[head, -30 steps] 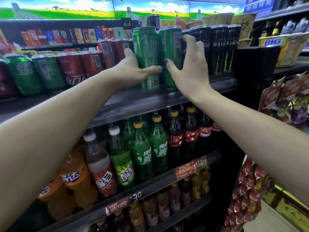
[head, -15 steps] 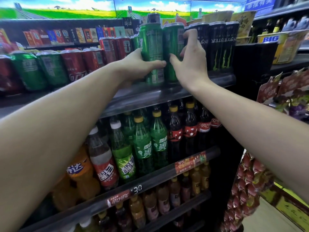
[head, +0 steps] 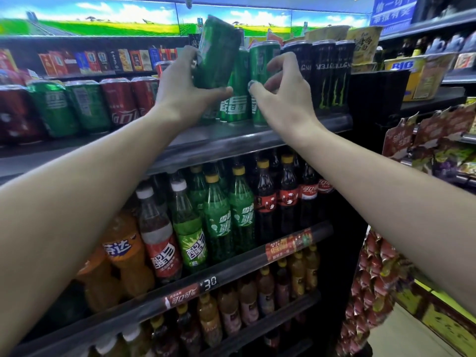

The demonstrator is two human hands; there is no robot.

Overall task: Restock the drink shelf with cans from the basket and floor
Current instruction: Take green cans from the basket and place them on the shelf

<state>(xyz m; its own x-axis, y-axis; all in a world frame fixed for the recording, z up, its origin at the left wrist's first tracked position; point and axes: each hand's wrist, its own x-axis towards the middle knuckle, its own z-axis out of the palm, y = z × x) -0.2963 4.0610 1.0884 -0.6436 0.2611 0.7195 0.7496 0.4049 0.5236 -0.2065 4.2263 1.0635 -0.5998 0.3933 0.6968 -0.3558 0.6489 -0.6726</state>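
The shelf (head: 257, 140) is big and dark, and it holds rows of drinks. On its top level stand red cans (head: 121, 104) and green cans (head: 237, 99) on the left and black cans (head: 332, 73) on the right. Lower down stand bottles (head: 219, 215) in green, dark, orange and clear colours, with price strips along the edges. Behind the top there is a bright picture of grass and sky. To the right, snack bags (head: 376, 279) hang by a yellow floor edge.

The left hand (head: 185, 86) holds one green can, the can (head: 217, 52), up in the air above the top level. The fingers wrap round its left side and the thumb is under its bottom end. The can leans to the right, with its top higher than the standing cans. It is dark green and shiny, and its writing is too blurry to read.

The right hand (head: 286, 91) is just beside it, in front of a standing green can. Its fingers are bent loosely and hold nothing. The thumb tip (head: 251, 85) is near the left thumb.
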